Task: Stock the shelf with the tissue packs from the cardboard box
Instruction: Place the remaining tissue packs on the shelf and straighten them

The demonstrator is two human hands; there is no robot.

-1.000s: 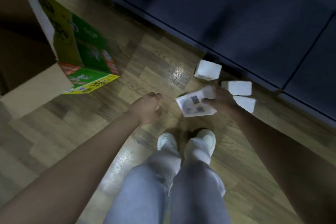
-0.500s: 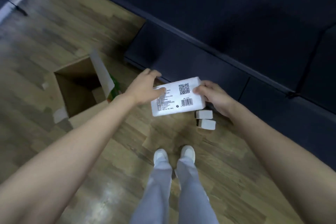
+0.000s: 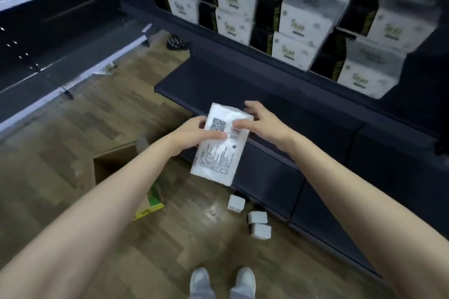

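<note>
A: How is the tissue pack (image 3: 222, 144) held?

B: It is gripped at its upper end by the left hand (image 3: 194, 135), fingers curled round it; the right hand (image 3: 261, 122) is laid on it with straight fingers, above the dark shelf (image 3: 279, 94).

A: What might go wrong?

B: The slick wrapper could be lost from so partial a grip, and the pack dropped among the small packs (image 3: 257, 223) on the floor.
</note>
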